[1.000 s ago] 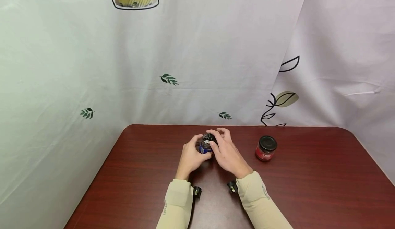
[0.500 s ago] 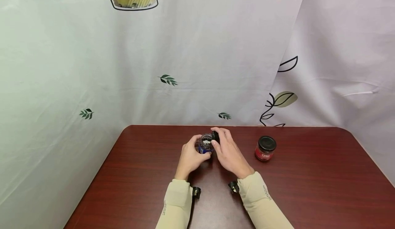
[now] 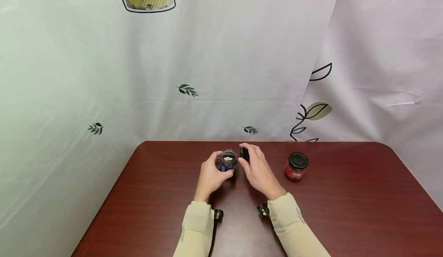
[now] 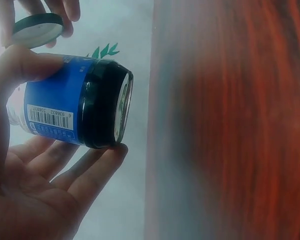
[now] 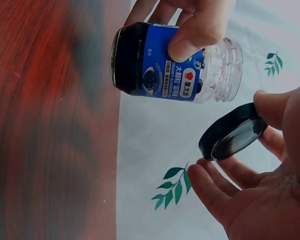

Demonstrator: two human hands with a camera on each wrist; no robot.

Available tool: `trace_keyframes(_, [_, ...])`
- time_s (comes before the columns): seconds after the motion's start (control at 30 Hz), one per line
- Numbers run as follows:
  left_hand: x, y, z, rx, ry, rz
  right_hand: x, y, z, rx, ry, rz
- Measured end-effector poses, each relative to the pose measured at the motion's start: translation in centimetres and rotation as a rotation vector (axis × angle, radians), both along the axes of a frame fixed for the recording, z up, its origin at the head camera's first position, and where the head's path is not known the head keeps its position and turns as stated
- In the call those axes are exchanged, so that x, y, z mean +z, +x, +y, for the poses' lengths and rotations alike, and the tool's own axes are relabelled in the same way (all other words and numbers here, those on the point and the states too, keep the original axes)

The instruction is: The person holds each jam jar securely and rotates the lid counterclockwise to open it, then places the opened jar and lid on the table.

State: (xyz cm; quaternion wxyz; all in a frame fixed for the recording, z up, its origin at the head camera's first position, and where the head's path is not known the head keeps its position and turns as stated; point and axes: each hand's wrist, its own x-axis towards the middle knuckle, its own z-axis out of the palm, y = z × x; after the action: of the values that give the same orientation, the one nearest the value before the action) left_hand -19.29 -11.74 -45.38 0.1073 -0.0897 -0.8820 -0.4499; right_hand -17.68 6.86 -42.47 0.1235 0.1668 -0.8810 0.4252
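Note:
A glass jar (image 5: 165, 62) with a blue label and dark contents has its mouth uncovered. My left hand (image 3: 211, 175) grips it round the label, thumb on the near side, and in the left wrist view the jar's base (image 4: 122, 107) shows off the table. Just right of the jar, my right hand (image 3: 257, 170) holds a black lid (image 5: 233, 131) by its rim between thumb and fingers. The lid stands on edge, apart from the jar's threaded mouth, its pale underside visible in the left wrist view. White spots of glare or contents show inside the mouth.
On the table (image 3: 346, 195), right of my right hand, stands a second jar (image 3: 296, 166) with a red label and a black lid on. A pale curtain (image 3: 221, 57) with printed leaves hangs behind the table's far edge. A dark wrist camera sits on each sleeve.
The right hand has drawn the black lid off to the right, away from the jar's mouth, turning it on edge. The left hand with the jar has shifted slightly left.

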Motion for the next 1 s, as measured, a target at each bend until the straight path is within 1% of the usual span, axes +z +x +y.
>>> trace_keyframes(0.4, [-0.1,0.1,-0.1,0.017,-0.013,-0.005,-1.0,-0.3,0.4,-0.001,-0.027,-0.018])
trace_keyframes(0.63, [0.0,0.2,-0.1,0.038,-0.023,-0.043,-1.5,-0.4,0.4,-0.018,-0.033,-0.046])
trace_keyframes(1.0, [-0.1,0.0,0.1,0.051,-0.055,-0.057,-2.1,-0.5,0.4,-0.038,-0.035,-0.128])
